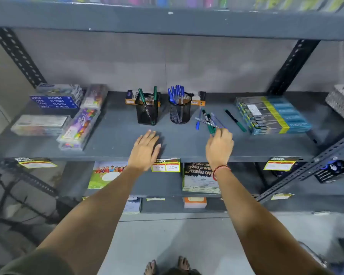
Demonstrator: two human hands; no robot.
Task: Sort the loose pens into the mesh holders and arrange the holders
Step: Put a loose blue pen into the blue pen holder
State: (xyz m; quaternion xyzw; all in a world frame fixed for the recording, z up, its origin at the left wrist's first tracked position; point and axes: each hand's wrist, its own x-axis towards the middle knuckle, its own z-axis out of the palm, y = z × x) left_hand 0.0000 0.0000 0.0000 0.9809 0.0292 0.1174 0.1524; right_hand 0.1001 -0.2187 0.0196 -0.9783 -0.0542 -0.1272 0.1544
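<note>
While both mesh holders already carry some pens, the sorting is only part done, for a loose heap of blue and green pens (pixel 208 121) lies on the grey metal shelf (pixel 111 141) just to the right of the round holder, and a single dark green pen (pixel 235 120) lies a little apart, nearer the stack of blue and yellow boxes (pixel 274 114). My right hand (pixel 219 146) is at the near end of that heap, its fingers (pixel 216 133) bunched close at the tips of the pens; whether they have closed on one I cannot tell, since the back of the hand hides the pinch. My left hand (pixel 145 148) rests flat on the shelf, fingers spread and holding nothing, in front of the square black mesh holder (pixel 146 110). That one holds a few green pens standing aslant; the round black mesh holder (pixel 180 111) beside it holds a cluster of blue pens. I judge the next move calls for lifting one pen clear of the crossed heap without dragging the others, then dropping it by colour: blue into the round holder, green into the square.
</note>
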